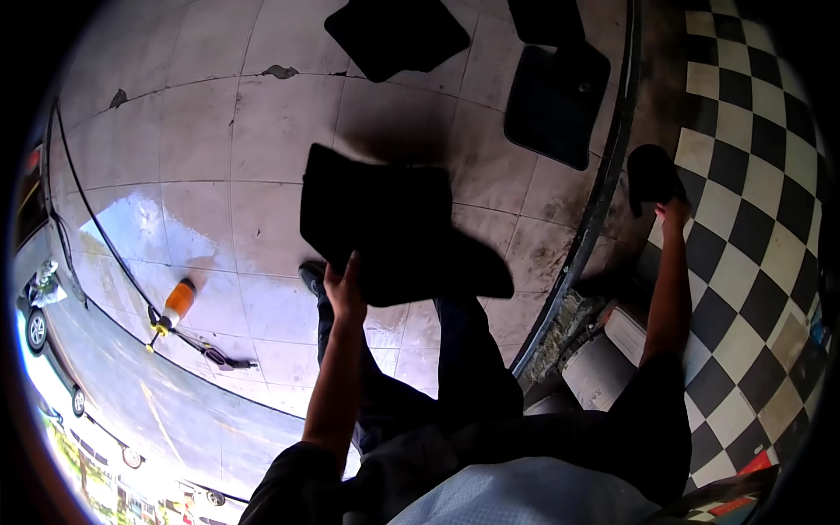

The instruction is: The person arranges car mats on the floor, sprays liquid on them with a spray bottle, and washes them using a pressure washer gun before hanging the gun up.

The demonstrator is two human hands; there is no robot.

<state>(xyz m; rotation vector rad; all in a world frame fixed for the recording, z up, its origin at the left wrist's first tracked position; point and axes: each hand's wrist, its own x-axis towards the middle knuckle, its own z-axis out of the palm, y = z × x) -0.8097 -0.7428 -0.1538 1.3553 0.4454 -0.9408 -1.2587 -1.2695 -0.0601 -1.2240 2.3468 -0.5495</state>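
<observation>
My left hand (pixel 344 293) is closed on the near edge of a black car floor mat (pixel 385 227), thumb lying over its face. The mat hangs in front of my legs, above the tiled floor. Off to the right, my right hand (pixel 673 213) grips a small black object with a rounded outline (pixel 652 175), too dark to name, beside the checkered tiles. Its fingers are partly hidden. More black floor mats lie on the floor ahead: one mat (pixel 398 35) at the top middle, another mat (pixel 557 105) at the upper right, and a third mat (pixel 547 17) overlapping it.
An orange bottle with a yellow nozzle (pixel 178 303) lies on the left near a black hose (pixel 96 210) and a dark hose fitting (pixel 214 354). A raised dark edge (pixel 604 192) separates the floor from the black-and-white checkered tiles (pixel 744 219). Cars stand outside at lower left.
</observation>
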